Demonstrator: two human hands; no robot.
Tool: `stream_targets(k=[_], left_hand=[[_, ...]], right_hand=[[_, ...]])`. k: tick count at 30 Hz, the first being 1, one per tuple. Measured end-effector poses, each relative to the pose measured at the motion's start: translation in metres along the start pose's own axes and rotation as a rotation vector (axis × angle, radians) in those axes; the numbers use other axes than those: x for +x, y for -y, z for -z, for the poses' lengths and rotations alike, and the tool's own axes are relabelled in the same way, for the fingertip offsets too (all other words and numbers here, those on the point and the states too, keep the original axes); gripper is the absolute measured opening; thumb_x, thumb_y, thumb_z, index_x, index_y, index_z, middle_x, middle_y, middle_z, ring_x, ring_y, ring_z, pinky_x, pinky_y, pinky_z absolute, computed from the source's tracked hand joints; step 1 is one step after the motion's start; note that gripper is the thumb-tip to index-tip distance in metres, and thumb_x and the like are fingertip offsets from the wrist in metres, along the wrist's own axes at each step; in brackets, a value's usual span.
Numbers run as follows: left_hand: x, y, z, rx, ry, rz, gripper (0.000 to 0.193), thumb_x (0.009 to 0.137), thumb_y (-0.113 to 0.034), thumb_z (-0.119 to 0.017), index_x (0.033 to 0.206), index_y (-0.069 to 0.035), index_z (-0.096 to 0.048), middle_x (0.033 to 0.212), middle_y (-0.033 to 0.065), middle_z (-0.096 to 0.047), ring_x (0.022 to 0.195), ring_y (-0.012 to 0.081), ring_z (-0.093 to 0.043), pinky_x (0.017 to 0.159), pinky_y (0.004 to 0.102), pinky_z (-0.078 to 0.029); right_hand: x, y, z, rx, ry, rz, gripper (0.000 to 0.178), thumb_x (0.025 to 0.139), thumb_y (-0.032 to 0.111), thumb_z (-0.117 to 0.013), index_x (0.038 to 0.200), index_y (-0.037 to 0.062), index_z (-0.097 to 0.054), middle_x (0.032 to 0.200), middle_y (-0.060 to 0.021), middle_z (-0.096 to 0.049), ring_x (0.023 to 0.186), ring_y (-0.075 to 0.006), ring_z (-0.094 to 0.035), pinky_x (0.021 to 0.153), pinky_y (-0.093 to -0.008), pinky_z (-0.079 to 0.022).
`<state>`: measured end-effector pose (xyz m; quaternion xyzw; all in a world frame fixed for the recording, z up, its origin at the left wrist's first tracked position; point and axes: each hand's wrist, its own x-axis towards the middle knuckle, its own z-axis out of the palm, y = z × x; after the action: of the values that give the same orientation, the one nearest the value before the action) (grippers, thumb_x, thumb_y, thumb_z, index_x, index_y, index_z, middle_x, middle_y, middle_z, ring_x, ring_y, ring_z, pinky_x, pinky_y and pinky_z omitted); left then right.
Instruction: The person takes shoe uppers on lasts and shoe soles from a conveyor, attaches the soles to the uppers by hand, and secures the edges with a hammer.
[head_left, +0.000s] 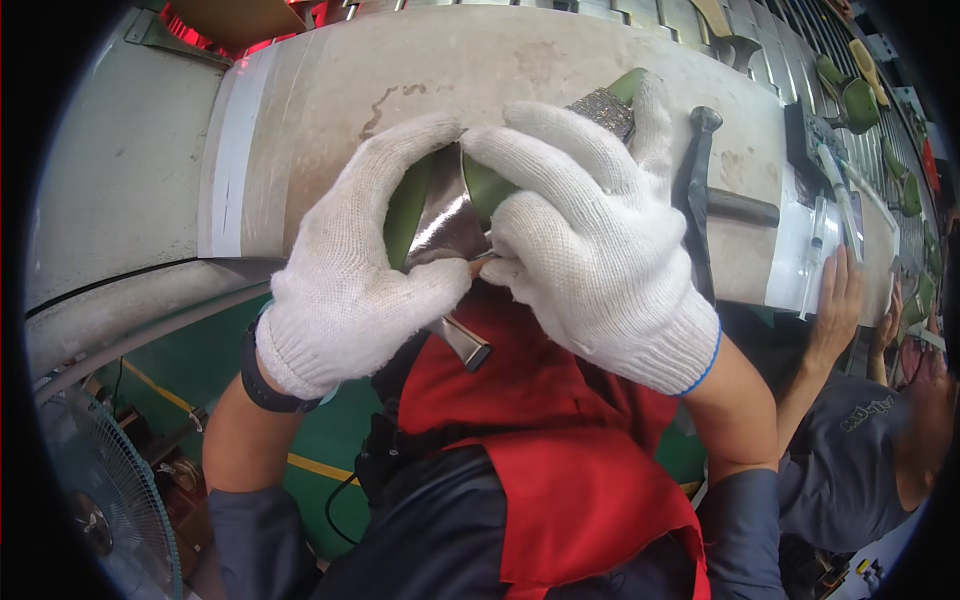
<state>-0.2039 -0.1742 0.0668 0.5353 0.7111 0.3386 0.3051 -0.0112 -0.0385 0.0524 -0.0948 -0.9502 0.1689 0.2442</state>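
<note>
A pale workbench (335,120), blotched with brown stains, bends across the view. A dark hammer (697,185) lies on it to the right, with a syringe (812,255) further along. At the lower left, a fan (110,490) stands near the green floor (240,430), which is marked with yellow lines. On the right, another person's bare hand (842,300) rests at the bench edge.

Both forearms reach up from below, in white knitted gloves. The left hand (345,255) curls around the left side of a green piece (406,215), thumb along the near edge. The right hand (600,245) holds its other side, fingers bent over the top, one finger straighter at the far right; what its thumb tip presses cannot be told.

The green piece sits between the hands at the bench's near edge. A smooth, mirror-bright metal strip (447,215) shows down its middle, widening toward the person.
</note>
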Motion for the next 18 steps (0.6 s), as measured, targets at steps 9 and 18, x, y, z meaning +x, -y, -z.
stream_targets(k=[9,18], left_hand=[[0.000,-0.002,-0.002,-0.039,-0.017,0.038,0.083,0.079,-0.010,-0.080,0.156,0.002,-0.051,0.149,0.0203,-0.061,0.142,0.0310,-0.060,0.122,0.0415,-0.045],[0.001,0.001,-0.008,0.022,-0.052,-0.045,0.083,0.079,0.000,-0.075,0.157,0.002,-0.048,0.149,0.0202,-0.061,0.143,0.0301,-0.060,0.121,0.0411,-0.047]], right_hand=[[0.004,0.000,-0.004,0.147,-0.026,-0.069,0.027,0.073,0.017,-0.089,0.087,0.0079,-0.068,0.133,-0.0131,-0.074,0.123,-0.0370,-0.070,0.118,-0.0713,-0.032],[0.033,0.004,0.017,-0.032,0.121,-0.050,0.027,0.070,0.017,-0.089,0.087,0.0093,-0.069,0.128,-0.0076,-0.076,0.119,-0.0304,-0.070,0.115,-0.0687,-0.039]])
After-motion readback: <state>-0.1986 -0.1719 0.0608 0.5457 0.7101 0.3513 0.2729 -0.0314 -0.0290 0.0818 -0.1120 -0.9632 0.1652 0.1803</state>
